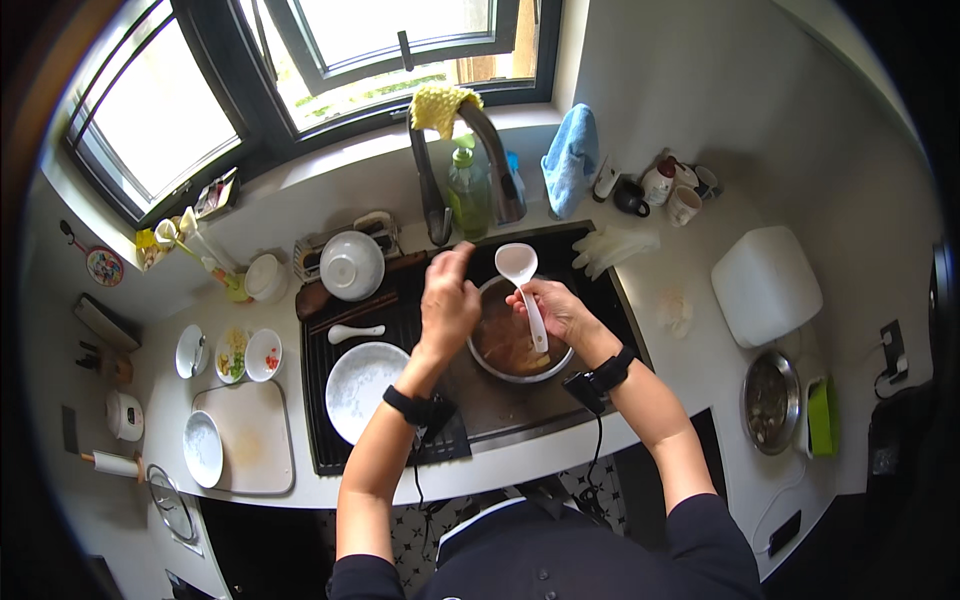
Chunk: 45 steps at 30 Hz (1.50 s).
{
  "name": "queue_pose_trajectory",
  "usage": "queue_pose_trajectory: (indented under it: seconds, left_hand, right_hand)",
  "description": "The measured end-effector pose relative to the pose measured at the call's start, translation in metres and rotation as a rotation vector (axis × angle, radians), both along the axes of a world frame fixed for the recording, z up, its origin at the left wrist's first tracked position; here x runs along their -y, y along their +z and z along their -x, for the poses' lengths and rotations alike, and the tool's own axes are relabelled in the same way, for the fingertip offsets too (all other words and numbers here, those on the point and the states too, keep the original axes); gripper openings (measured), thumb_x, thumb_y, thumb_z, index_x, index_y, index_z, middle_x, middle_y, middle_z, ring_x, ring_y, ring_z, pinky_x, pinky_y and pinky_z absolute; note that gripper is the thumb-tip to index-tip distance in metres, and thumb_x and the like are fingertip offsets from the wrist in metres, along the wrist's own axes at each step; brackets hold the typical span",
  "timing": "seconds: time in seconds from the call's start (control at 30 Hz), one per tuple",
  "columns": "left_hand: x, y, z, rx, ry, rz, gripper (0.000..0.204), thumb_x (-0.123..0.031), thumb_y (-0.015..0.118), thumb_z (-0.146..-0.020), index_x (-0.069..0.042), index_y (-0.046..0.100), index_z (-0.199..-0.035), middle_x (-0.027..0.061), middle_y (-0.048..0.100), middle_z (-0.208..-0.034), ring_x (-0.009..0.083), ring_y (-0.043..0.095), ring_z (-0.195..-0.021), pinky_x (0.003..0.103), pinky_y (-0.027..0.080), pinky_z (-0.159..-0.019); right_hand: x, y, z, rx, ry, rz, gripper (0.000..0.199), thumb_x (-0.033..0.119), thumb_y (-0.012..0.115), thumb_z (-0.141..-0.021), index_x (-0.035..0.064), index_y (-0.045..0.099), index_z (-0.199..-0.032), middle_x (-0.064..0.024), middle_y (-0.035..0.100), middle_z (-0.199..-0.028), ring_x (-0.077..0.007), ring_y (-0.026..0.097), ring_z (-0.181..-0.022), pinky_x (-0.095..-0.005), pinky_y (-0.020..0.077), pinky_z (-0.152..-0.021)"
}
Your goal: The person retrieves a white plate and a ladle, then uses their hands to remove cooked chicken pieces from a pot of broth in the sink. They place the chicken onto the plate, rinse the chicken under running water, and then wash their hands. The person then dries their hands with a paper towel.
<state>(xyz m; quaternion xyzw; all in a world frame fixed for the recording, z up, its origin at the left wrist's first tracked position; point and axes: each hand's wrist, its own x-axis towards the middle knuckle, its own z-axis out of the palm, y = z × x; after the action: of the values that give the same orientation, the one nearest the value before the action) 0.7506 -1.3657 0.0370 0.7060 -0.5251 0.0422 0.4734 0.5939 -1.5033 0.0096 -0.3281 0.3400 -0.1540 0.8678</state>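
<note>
At the far left of the counter a small white appliance (124, 414) is standing, and near it a white cutting board (252, 436) is lying with a small white plate (203, 447) at its left edge. Above the board, two small dishes (249, 355) with chopped colourful pieces are sitting side by side. Further right, on the black drying rack (330, 455), a big white plate (357, 390) is resting, with a white spoon (354, 332) just above it and an upturned white bowl (351, 265) behind. The left hand (447, 303) is hovering over the left rim of the metal pot (519, 344), which is sitting in the sink (500, 405) under the tap (432, 205); its fingers are bent downward and loosely closed, and I cannot tell if they are holding something. The pot is containing brownish water. The right hand (556, 309) is gripping firmly the handle of a white ladle (522, 282), whose bowl is pointing up and away above the pot's far rim. Both wrists are wearing black bands. To the right, white gloves (612, 246) are lying on the counter, then a white lid-like container (765, 285), and near the right edge a round metal pan (770, 401) beside a green object (821, 415).
</note>
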Motion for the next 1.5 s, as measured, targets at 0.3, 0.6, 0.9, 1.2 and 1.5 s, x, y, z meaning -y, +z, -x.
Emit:
queue_pose_trajectory:
  seconds: [0.3, 0.6, 0.9, 1.2, 1.5]
  left_hand:
    - [0.116, -0.078, -0.107, -0.376, 0.158, 0.069, 0.026, -0.014, 0.06, -0.098, 0.003, 0.069, -0.116, 0.0132, 0.07, -0.074, 0.0136, 0.062, -0.067, 0.03, 0.048, -0.063]
    - [0.08, -0.071, -0.088, -0.342, 0.245, -0.195, 0.034, -0.026, 0.071, -0.09, -0.006, 0.072, -0.117, 0.0136, 0.07, -0.105, 0.03, 0.053, -0.112, 0.04, 0.042, -0.1]
    - [0.081, -0.068, -0.002, 0.141, 0.294, -0.063, 0.055, -0.002, 0.076, -0.071, -0.013, 0.062, -0.123, 0.0197, 0.05, -0.124, 0.0366, 0.049, -0.113, 0.045, 0.042, -0.098]
    - [0.112, -0.129, 0.013, 0.455, 0.253, -0.248, 0.017, -0.014, 0.064, -0.081, -0.015, 0.066, -0.098, 0.0046, 0.058, -0.096, 0.0254, 0.055, -0.094, 0.042, 0.042, -0.079]
    - [0.145, -0.18, 0.028, -1.51, 0.058, 0.004, 0.032, -0.027, 0.056, -0.101, 0.001, 0.068, -0.092, 0.0059, 0.064, -0.072, 0.0149, 0.058, -0.06, 0.033, 0.048, -0.056]
  right_hand:
    - [0.052, -0.065, -0.013, 0.065, 0.131, -0.248, 0.015, 0.002, 0.051, -0.093, -0.0092, 0.053, -0.103, -0.0208, 0.063, -0.093, -0.0093, 0.051, -0.061, -0.0192, 0.0445, -0.049]
    - [0.056, -0.076, -0.024, -0.038, 0.172, -0.136, 0.015, 0.006, 0.053, -0.094, -0.0076, 0.056, -0.101, -0.019, 0.064, -0.087, -0.0112, 0.052, -0.059, -0.022, 0.0438, -0.048]
    - [0.057, -0.094, -0.009, -0.664, 0.238, 1.626, 0.015, 0.006, 0.061, -0.084, -0.0014, 0.057, -0.096, -0.0235, 0.068, -0.085, -0.0433, 0.066, -0.076, -0.05, 0.0543, -0.07]
    - [0.057, -0.08, -0.014, -0.579, 0.129, 1.626, 0.013, 0.008, 0.067, -0.082, 0.0017, 0.058, -0.089, -0.023, 0.067, -0.087, -0.0447, 0.066, -0.084, -0.0525, 0.0514, -0.071]
    - [0.072, -0.083, -0.006, -0.17, 0.208, 0.379, 0.015, 0.012, 0.06, -0.098, -0.0021, 0.062, -0.099, -0.007, 0.066, -0.075, -0.0088, 0.055, -0.053, -0.0207, 0.0421, -0.045]
